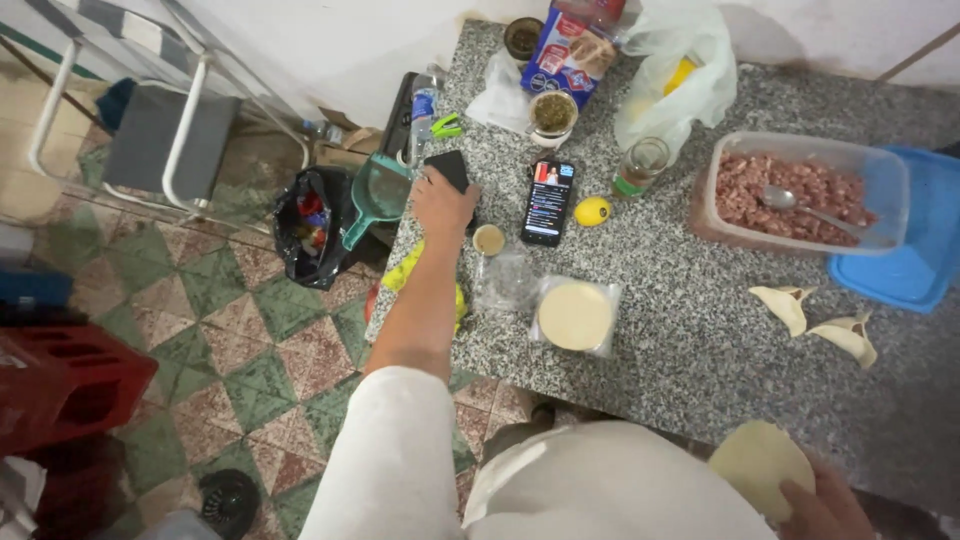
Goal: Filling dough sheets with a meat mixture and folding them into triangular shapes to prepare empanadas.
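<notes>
My left hand (441, 201) reaches out over the left end of a speckled granite counter (690, 340) and rests on a small black object (449, 168). A phone (548, 202) with a lit screen lies just right of it, and a small round lid (488, 239) sits below. My right hand (825, 510) is at the bottom right and holds a round pale dough disc (757, 464). A stack of dough discs in a clear wrapper (576, 316) lies near the counter's front. Two folded filled pastries (815, 318) lie to the right.
A clear tub of minced meat (800, 190) with a spoon stands on a blue lid (915, 250). A lemon (592, 211), jars, a carton and plastic bags sit at the back. On the tiled floor are a black rubbish bag (312, 225), a green dustpan and a red crate (60, 385).
</notes>
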